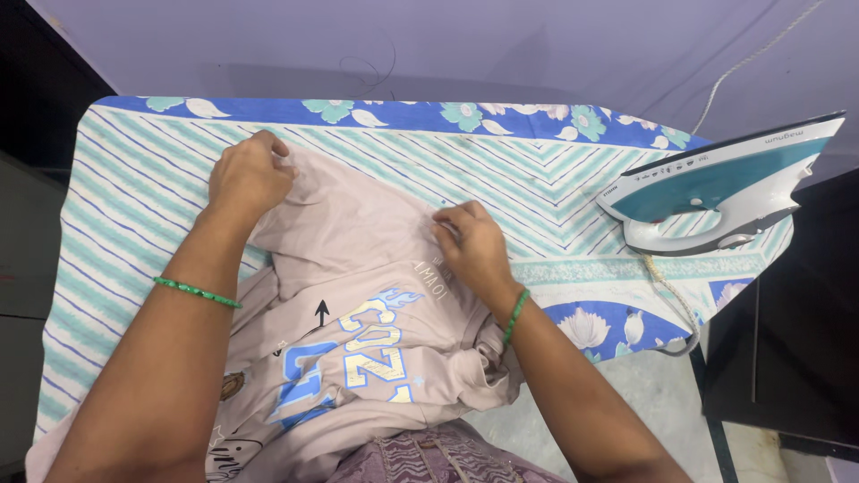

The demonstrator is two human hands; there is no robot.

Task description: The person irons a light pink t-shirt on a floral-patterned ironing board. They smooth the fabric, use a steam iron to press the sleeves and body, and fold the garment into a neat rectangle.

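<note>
From the head view, the left hand (246,174) and right hand (474,246) each pinch the pale t-shirt (358,268), fingers pressed together on bunched fabric mid-counter. The striped cloth (134,206) lies bare beyond it. The iron (725,188) stands at the right edge. The shirt's hem is cut off below.

I see no packages, signs or screens; only a small printed label strip on the white-and-teal steam iron (725,192), right side.
</note>
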